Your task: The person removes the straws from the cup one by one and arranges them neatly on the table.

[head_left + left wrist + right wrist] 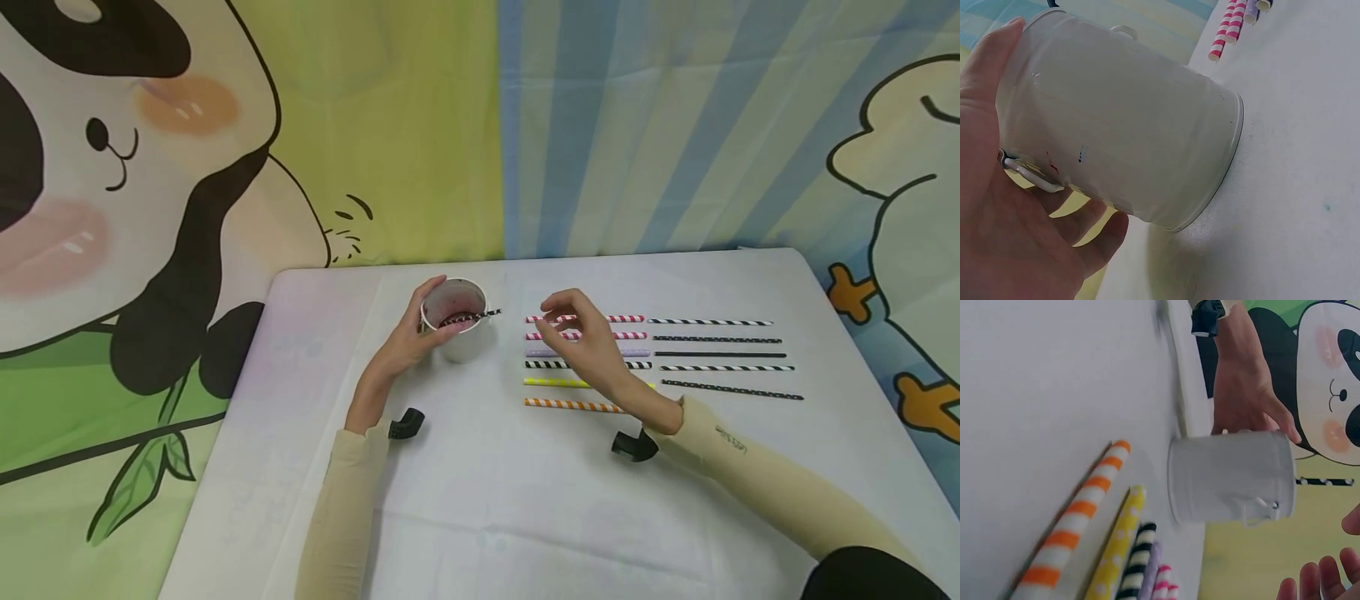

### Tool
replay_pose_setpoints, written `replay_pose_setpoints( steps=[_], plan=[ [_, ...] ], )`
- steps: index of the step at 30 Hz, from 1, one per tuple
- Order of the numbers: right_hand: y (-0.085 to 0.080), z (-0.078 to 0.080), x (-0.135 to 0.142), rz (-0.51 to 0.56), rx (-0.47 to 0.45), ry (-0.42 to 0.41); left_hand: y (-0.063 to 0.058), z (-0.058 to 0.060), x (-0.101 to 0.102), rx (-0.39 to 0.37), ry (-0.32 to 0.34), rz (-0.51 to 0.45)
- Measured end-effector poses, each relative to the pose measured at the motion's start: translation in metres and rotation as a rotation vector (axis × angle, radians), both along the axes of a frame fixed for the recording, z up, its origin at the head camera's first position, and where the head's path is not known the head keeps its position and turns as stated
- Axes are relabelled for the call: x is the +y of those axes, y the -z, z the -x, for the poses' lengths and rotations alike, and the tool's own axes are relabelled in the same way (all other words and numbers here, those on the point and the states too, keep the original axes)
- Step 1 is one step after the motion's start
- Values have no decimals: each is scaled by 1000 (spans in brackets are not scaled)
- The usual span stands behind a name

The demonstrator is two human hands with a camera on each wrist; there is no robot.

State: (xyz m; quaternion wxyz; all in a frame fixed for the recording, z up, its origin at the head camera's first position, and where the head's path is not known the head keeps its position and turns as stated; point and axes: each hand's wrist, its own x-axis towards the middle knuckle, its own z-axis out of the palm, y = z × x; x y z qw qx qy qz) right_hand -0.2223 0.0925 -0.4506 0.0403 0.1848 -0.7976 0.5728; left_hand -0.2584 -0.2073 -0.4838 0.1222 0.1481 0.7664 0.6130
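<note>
Now left hand (408, 337) grips cup (459, 321) (one straw (471, 316) in); right hand (581, 333) loose, empty, over straw row (585, 351) beside cup. Pinch one only.

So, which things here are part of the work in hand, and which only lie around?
In the work:
- left hand gripping the white tin cup
- black dotted straw in the cup
- right hand above the red-striped straws

Lying about:
- orange striped straw
- yellow straw
- black straws
- table
</note>
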Motion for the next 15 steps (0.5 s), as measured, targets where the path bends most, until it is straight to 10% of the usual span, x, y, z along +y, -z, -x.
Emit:
replay_pose_setpoints(
  steps=[15],
  plan=[
    [5,2,-60,103,-91,-26,2,0,0,6,-3,-13]
  ],
)
